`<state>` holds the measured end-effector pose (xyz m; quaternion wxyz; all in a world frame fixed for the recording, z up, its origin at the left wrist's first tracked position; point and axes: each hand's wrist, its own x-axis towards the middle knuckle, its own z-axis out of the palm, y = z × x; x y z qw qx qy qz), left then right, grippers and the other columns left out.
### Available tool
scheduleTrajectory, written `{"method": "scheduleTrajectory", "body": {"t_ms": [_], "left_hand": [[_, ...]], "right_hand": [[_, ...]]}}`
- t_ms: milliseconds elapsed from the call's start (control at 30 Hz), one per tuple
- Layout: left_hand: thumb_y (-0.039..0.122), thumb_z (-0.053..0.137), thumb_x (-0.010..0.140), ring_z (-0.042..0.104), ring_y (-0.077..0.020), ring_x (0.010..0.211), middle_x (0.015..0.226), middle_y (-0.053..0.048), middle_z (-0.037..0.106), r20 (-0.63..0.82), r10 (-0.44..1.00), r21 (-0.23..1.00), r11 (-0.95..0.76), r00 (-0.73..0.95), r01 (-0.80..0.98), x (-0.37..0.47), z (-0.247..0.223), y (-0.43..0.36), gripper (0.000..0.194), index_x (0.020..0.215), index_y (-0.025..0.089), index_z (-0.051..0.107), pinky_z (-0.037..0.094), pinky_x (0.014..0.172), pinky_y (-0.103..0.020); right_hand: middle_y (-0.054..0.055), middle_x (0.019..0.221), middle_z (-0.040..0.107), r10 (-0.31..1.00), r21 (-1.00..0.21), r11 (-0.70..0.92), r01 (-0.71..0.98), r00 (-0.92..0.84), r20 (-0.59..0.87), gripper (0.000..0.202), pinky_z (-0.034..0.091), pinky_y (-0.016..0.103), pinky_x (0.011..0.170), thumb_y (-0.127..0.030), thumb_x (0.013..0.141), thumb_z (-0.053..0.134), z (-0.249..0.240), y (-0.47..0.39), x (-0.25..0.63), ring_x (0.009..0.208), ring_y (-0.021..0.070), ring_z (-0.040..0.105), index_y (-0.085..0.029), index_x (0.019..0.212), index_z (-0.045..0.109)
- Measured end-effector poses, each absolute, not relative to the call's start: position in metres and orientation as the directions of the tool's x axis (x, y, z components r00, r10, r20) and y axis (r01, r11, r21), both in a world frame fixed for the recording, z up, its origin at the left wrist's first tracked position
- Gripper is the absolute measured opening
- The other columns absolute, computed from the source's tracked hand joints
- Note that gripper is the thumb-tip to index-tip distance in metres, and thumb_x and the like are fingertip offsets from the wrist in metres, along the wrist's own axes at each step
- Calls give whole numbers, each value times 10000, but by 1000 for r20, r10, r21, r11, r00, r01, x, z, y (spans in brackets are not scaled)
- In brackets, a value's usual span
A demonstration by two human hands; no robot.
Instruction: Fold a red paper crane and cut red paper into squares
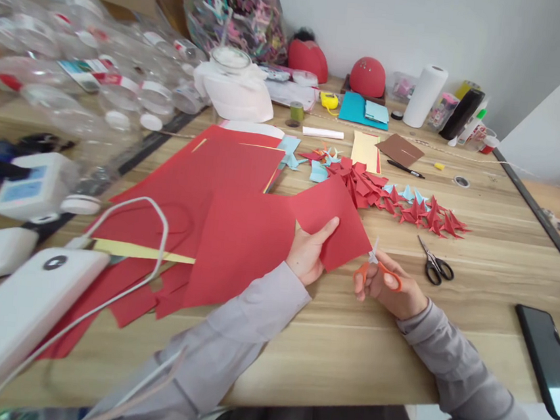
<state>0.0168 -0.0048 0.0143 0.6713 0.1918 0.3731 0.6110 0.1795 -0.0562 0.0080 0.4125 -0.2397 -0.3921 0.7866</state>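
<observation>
My left hand (308, 252) grips a sheet of red paper (251, 247), thumb on top near the middle of the view. A squarish flap of the sheet reaches right, past that thumb. In my right hand (396, 290) is a pair of orange-handled scissors (373, 262), with fingers through the loops. Their blades point up and away, at the lower right corner of the flap. Whether the blades touch the paper I cannot tell. More red sheets (180, 167) lie in a stack to the left, and red paper scraps (127, 301) lie under the held sheet.
Folded red paper cranes (361, 185) lie beyond my hands. Black-handled scissors (436, 264) and a phone (550, 361) lie to the right. A white power bank (22, 317) with a cable sits at the left front, and plastic bottles (118, 89) crowd the back left.
</observation>
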Motion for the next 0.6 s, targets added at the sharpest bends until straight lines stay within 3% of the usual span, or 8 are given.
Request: {"method": "scheduleTrajectory", "body": {"t_ms": [133,300,400,600], "left_hand": [[331,785,643,640,-212,1047,1108,-84,691,-176,955,823,11,-237,-569,21,6,-3,445,1031,181,628,505,918,-355],[426,712,713,635,-221,1053,1090,-101,694,7,905,978,-96,-425,-188,15,-5,1,377,970,155,669,466,966,-343],[440,690,734,612,-217,1096,1080,-90,697,92,885,989,-136,-457,-64,12,-6,3,362,971,168,661,428,1014,-330],[455,648,769,632,-220,1055,1009,-98,705,106,888,993,-116,-447,4,15,-4,3,329,924,165,651,444,995,-323]], "right_hand": [[41,768,678,825,-772,-397,-496,-561,-64,475,459,280,619,-429,702,736,9,-55,177,662,152,618,-193,1062,534],[34,782,670,816,-712,-447,-542,-573,-77,381,471,269,630,-445,708,724,5,-54,177,665,141,618,-176,916,551],[40,809,673,795,-660,-492,-568,-602,-74,381,473,279,663,-461,724,701,3,-53,177,691,146,626,-175,928,554],[32,834,665,759,-603,-550,-577,-646,-74,379,456,277,691,-479,743,669,2,-54,176,711,135,624,-190,939,521]]}}
